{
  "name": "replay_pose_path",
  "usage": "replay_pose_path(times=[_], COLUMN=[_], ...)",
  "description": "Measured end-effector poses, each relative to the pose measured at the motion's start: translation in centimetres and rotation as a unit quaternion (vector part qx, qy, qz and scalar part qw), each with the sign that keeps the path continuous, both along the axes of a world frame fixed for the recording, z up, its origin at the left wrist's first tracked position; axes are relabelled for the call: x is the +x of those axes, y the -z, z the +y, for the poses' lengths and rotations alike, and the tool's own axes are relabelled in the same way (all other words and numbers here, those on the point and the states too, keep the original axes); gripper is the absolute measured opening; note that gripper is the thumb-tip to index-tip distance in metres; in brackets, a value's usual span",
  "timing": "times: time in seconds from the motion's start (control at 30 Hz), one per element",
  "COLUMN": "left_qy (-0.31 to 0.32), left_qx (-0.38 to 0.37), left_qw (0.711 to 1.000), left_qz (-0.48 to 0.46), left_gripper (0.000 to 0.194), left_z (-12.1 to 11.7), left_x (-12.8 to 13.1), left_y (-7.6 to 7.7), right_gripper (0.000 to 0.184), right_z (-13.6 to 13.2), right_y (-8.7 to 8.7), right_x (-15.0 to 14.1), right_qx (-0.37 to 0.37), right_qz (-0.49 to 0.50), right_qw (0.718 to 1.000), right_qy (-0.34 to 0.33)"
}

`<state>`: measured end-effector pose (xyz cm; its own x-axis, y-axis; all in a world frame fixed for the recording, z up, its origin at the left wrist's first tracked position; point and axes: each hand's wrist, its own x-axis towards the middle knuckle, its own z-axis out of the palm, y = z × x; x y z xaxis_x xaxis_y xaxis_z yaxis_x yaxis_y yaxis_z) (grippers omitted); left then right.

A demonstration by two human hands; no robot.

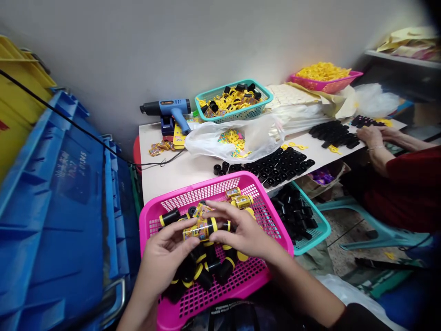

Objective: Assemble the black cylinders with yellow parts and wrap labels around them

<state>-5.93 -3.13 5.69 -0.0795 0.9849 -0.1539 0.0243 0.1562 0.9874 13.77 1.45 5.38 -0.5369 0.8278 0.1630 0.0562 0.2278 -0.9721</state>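
Observation:
Between my two hands is a small black bottle with a yellow end and a printed yellow label sleeve [197,231] around it, lying sideways. My left hand [161,253] has its thumb and fingers closed on the labelled left part. At the yellow right end, my right hand [243,230] pinches with thumb and fingers. Both hands are above a pink basket [147,209]. Inside it are several black bottles with yellow ends [225,270], plus a few labelled bottles [243,201] near the far right corner. Another labelled piece [201,210] lies behind my fingers, partly hidden.
A blue heat gun [172,108], a turquoise basket of yellow and black parts [237,112] and a white plastic bag [203,142] are on the table. Rows of black bottles [282,165] stand nearby. Blue crates [76,184] flank the left. A co-worker's hands [374,136] work at right.

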Motion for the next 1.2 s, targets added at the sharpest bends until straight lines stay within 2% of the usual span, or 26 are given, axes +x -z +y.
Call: replay_pose_path(times=[0.07,0.13,0.17,0.27,0.33,0.37,0.53,0.63,0.73,0.8,0.87,0.93,0.97,1.0,1.07,1.13,1.2], left_qy=[0.012,0.011,0.011,0.013,0.008,0.005,-0.005,-0.040,-0.032,-0.004,0.003,-0.024,-0.045,-0.065,-0.092,-0.098,-0.089], left_qx=[-0.002,0.004,0.009,0.015,0.013,0.011,-0.003,-0.009,-0.018,-0.022,-0.017,-0.010,-0.007,-0.005,0.000,0.005,0.006], left_qw=[1.000,1.000,1.000,1.000,1.000,1.000,0.999,0.997,0.996,0.996,0.998,0.999,0.999,0.998,0.994,0.993,0.993], left_qz=[-0.009,-0.012,-0.016,-0.022,-0.018,-0.016,-0.037,-0.061,-0.081,-0.086,-0.066,-0.021,0.004,0.026,0.054,0.065,0.072], left_gripper=[0.033,0.030,0.029,0.026,0.024,0.024,0.024,0.038,0.070,0.082,0.077,0.063,0.056,0.051,0.044,0.039,0.038], left_z=[0.0,-0.1,-0.1,-0.1,-0.2,-0.2,-0.3,-0.6,-0.9,-0.9,-0.7,-0.2,0.0,0.3,0.6,0.8,0.8], left_x=[0.3,0.6,0.8,1.3,1.5,1.6,2.2,2.9,3.4,3.3,2.5,1.3,0.6,-0.1,-1.0,-1.4,-1.3], left_y=[-0.1,-0.2,-0.2,-0.2,0.0,0.0,0.0,-0.5,-1.1,-1.3,-1.2,-0.9,-0.7,-0.5,-0.1,0.0,0.1], right_gripper=[0.064,0.053,0.048,0.048,0.052,0.051,0.053,0.056,0.047,0.037,0.034,0.041,0.042,0.039,0.028,0.033,0.037], right_z=[-0.2,-0.4,-0.5,-0.8,-1.1,-1.2,-1.8,-2.2,-1.9,-0.9,0.4,1.8,2.3,2.7,3.0,3.0,3.2], right_y=[0.3,0.5,0.7,1.4,2.0,2.2,2.2,1.9,1.3,0.7,0.2,0.0,0.1,0.2,0.8,1.7,2.5], right_x=[-0.4,-0.8,-1.0,-1.6,-1.9,-2.0,-2.0,-2.0,-1.2,0.2,2.3,4.0,4.4,4.5,3.5,1.4,-0.9], right_qx=[-0.014,-0.056,-0.099,-0.260,-0.306,-0.304,-0.185,-0.035,0.144,0.201,0.211,0.193,0.185,0.180,0.169,0.164,0.160], right_qz=[0.035,0.065,0.085,0.158,0.195,0.202,0.127,0.065,0.021,-0.025,-0.127,-0.260,-0.314,-0.353,-0.399,-0.434,-0.465], right_qw=[0.999,0.996,0.991,0.951,0.929,0.929,0.974,0.997,0.988,0.976,0.955,0.907,0.882,0.868,0.871,0.874,0.863], right_qy=[-0.015,-0.028,-0.035,-0.063,-0.072,-0.068,-0.024,0.019,0.045,0.085,0.164,0.268,0.298,0.299,0.229,0.145,0.115])
